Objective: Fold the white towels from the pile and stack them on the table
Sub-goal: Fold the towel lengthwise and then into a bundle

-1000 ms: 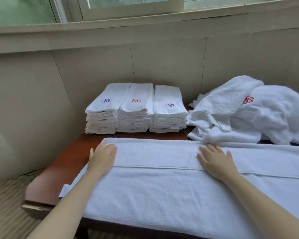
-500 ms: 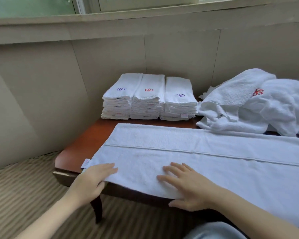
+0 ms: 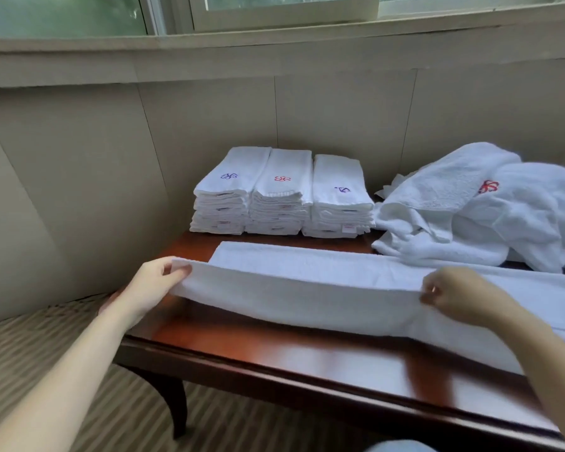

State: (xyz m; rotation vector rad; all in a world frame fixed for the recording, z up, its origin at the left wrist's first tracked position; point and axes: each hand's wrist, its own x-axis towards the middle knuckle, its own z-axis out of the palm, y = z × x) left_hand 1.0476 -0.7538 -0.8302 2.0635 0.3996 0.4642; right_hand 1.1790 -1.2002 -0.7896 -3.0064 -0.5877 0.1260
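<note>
Long white towel [image 3: 307, 290] lies lengthwise across the dark wood table [image 3: 274, 352]. Its far strip is flat on the top, its near edge is lifted clear, and its right end runs out of view. Left hand [image 3: 150, 285] pinches the near-left corner, thumb on top and fingers [image 3: 180, 271] curled under. Right hand [image 3: 454, 295] pinches the same edge farther right, fingertips [image 3: 428, 291] pressed together on the cloth.

Between the two grips the lifted edge sags a little. I judge it soft terry: light, limp, with no stiffness of its own, grippy rather than slippery, nothing to break. It probably needs tension between both hands or the fold line goes crooked. Best hold is likely right on the hem at or near the corners, as now; a grab mid-panel would bunch it.

Three folded stacks [image 3: 281, 194] sit side by side, touching, at the back against the wall. The loose pile [image 3: 470, 220] is just beside them on the right. Its front meets the spread towel's far edge; resting on it or only touching, cannot tell.
</note>
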